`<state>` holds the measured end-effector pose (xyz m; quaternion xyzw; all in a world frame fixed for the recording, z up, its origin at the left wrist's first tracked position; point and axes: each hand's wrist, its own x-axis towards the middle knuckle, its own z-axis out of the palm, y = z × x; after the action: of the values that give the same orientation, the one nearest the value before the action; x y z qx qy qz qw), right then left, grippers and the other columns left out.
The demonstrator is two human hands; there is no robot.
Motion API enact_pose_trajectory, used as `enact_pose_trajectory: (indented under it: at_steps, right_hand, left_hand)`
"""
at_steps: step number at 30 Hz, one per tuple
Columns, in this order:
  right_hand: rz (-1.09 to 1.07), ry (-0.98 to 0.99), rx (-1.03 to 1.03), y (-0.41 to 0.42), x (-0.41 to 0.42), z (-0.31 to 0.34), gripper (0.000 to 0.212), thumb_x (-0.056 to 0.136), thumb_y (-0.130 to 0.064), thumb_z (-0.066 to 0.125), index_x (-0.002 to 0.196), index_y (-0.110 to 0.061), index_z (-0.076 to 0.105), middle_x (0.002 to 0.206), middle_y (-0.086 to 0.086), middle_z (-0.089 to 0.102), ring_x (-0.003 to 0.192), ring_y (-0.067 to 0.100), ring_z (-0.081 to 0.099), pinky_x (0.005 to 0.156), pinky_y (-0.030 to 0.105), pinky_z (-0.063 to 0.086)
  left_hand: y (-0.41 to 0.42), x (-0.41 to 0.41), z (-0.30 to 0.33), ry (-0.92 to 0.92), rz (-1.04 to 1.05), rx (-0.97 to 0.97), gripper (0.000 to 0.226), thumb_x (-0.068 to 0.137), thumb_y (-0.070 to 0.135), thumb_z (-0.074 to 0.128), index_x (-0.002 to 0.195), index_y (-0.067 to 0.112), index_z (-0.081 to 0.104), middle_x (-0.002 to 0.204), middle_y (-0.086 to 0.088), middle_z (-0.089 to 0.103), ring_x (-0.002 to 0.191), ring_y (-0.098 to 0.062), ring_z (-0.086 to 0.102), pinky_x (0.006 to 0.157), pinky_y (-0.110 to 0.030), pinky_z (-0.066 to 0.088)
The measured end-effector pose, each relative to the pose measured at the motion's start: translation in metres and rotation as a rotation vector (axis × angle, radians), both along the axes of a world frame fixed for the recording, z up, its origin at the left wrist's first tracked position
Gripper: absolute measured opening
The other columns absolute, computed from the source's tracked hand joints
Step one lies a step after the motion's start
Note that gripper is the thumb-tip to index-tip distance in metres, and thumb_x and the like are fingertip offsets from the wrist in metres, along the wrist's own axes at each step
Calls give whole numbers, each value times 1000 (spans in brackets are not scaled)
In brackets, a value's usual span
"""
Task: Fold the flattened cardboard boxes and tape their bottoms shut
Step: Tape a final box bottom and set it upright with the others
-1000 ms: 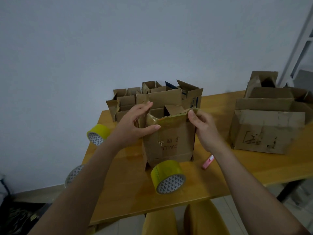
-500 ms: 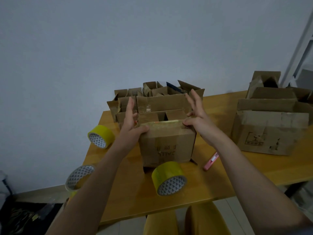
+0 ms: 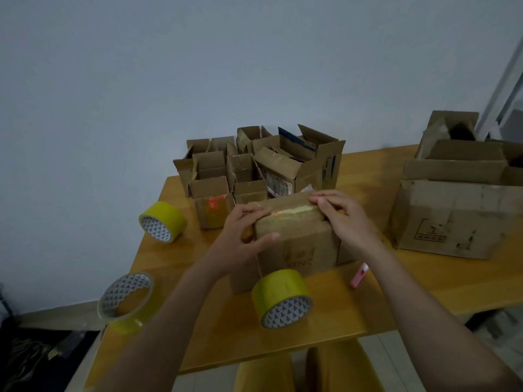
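A small brown cardboard box stands on the wooden table in front of me, its upper face closed and crossed by a strip of yellowish tape. My left hand grips its left top corner, thumb on the front face. My right hand lies over the right top edge, fingers pressing on the tape. A yellow tape roll rests on its side just in front of the box.
Several folded open boxes cluster behind. A large box stands at the right. Two more tape rolls sit at the left: a yellow roll and a clear roll at the table edge. A pink cutter lies right of the box.
The flaps that stood open are now folded flat. Both hands came down from the raised flaps onto the box's top corners, and the view has tilted lower.
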<state>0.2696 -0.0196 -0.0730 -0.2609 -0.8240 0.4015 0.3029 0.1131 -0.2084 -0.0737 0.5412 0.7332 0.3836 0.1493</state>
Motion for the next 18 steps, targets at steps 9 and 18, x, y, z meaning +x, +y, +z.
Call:
enact_pose_trajectory:
  at_steps: [9, 18]
  right_hand:
    - [-25, 130, -208, -7, -14, -6, 26, 100, -14, 51, 107, -30, 71, 120, -16, 53, 105, -6, 47, 80, 10, 39]
    - [-173, 242, -439, -21, -20, 1, 31, 95, -2, 50, 94, -25, 73, 130, -6, 62, 120, 14, 52, 95, 27, 43]
  left_hand:
    - [1, -17, -12, -146, 21, 157, 48, 84, 57, 58, 124, 32, 57, 138, 14, 44, 128, -4, 43, 100, -27, 44]
    - [-5, 0, -3, 274, 153, -7, 43, 101, 39, 44, 141, 24, 47, 152, 3, 39, 145, -16, 23, 119, -46, 20]
